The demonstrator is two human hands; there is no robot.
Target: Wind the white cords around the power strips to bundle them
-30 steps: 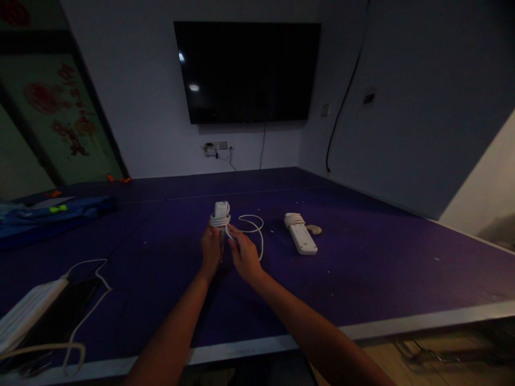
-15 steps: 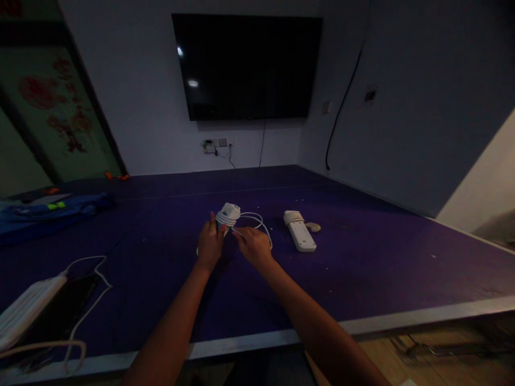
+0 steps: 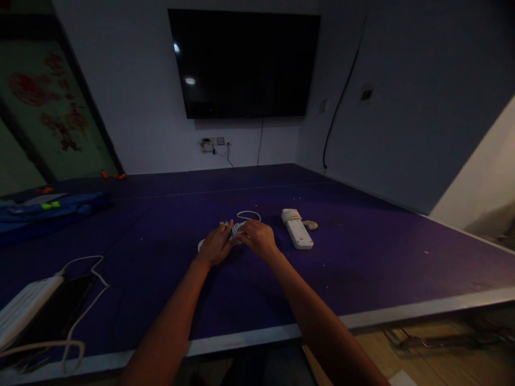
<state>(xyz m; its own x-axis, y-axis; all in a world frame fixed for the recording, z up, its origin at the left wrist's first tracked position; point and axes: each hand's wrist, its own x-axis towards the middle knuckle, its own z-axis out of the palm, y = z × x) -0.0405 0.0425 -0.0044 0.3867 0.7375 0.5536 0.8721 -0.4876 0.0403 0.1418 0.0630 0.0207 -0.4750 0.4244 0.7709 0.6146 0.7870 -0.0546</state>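
A white power strip (image 3: 234, 227) with its cable wound round it lies on the purple table (image 3: 362, 257), mostly covered by my hands. My left hand (image 3: 216, 245) lies over its left end, fingers bent down onto it. My right hand (image 3: 257, 236) covers its right side, fingers curled on the cable. A loop of white cable (image 3: 248, 215) sticks out behind the hands.
A second white power strip (image 3: 297, 231) with wrapped cord lies just right of my hands. At the near left a third white strip (image 3: 24, 311) rests on a dark object with loose cable. Blue cloth (image 3: 52, 212) sits far left. A dark TV (image 3: 243, 61) hangs on the wall.
The strip, held upright above the table a second ago, has been tipped and lowered flat onto the table. Both hands came down with it and the free cable loop has shrunk.
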